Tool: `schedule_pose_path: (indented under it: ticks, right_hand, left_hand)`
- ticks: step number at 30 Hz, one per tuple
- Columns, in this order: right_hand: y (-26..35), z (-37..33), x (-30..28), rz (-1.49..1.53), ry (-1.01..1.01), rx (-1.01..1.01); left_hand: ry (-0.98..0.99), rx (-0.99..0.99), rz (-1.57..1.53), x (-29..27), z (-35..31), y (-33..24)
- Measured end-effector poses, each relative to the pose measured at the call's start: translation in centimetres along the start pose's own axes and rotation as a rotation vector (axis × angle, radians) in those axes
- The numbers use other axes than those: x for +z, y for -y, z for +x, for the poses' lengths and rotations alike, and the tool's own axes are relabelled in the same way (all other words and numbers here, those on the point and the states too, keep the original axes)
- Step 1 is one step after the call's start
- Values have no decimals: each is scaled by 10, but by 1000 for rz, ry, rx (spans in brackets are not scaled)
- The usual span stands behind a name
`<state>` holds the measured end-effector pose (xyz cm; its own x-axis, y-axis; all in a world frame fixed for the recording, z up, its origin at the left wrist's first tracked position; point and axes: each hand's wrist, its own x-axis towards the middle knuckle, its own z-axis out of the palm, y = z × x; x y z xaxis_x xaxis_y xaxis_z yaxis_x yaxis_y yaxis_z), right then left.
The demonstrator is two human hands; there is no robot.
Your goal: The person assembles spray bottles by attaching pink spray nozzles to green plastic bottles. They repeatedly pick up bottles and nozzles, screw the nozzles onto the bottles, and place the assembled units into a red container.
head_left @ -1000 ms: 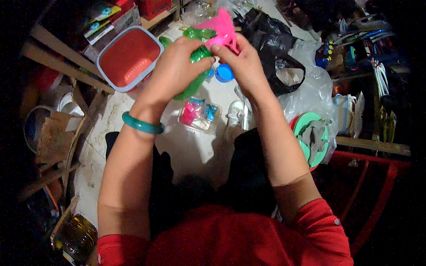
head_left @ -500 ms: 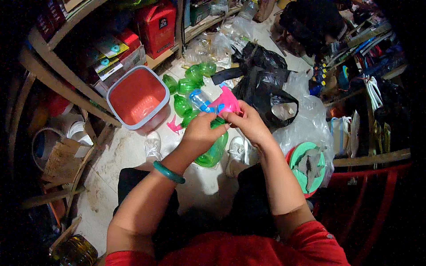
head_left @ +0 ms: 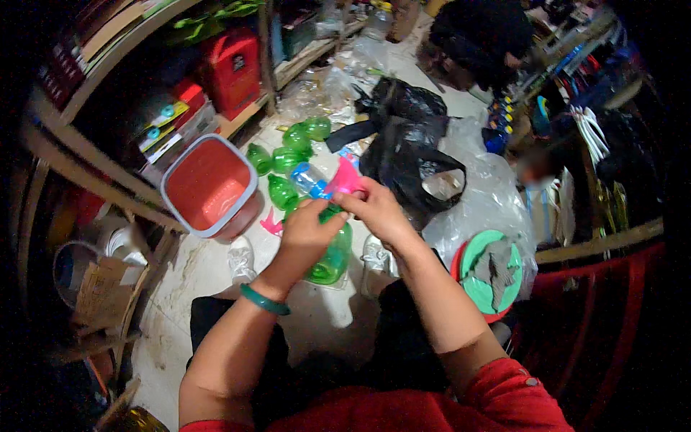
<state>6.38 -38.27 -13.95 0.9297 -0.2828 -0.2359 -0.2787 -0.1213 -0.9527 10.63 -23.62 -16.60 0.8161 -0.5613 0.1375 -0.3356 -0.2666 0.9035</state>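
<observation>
My right hand (head_left: 378,209) pinches a bright pink plastic piece, shaped like a trigger spray head (head_left: 345,178). Close against it, my left hand (head_left: 306,234) has its fingers closed, thumb toward the right fingertips; what it grips is hidden behind the hand. Below both hands a large clear green bottle (head_left: 334,258) stands between my shoes. Several smaller green bottles (head_left: 286,160) lie just beyond on the floor. Among them is a clear bottle with blue parts (head_left: 306,175). Left of my left hand, another pink piece (head_left: 271,224) lies on the tiles.
A red basin with a grey rim (head_left: 250,160) stands at the left beside wooden shelving (head_left: 93,169). Black plastic bags (head_left: 403,147) and clear sheeting (head_left: 475,194) spread at the right. A green lid (head_left: 471,288) with a grey cloth lies nearer. Someone in dark clothes (head_left: 479,39) is at the far right.
The whole view has shifted slightly, so the floor things sit further left. Both hands stay together around the pink piece, with little change in grip.
</observation>
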Motion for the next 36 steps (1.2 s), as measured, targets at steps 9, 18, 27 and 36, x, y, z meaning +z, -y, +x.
schedule_pose_path:
  ticks: [9,18,27,36]
  right_hand:
    - [-20,15,14,37,-62,-137]
    - [-28,25,38,36,-188,-214]
    - [-17,28,36,25,-32,-288]
    - [-14,20,40,-8,-195,-247]
  left_hand:
    - [-16,-74,70,-8,5,2]
    - [-38,-147,104,-16,6,-8]
    - [-137,27,167,-26,10,6]
    - [-92,-106,77,-23,10,-6]
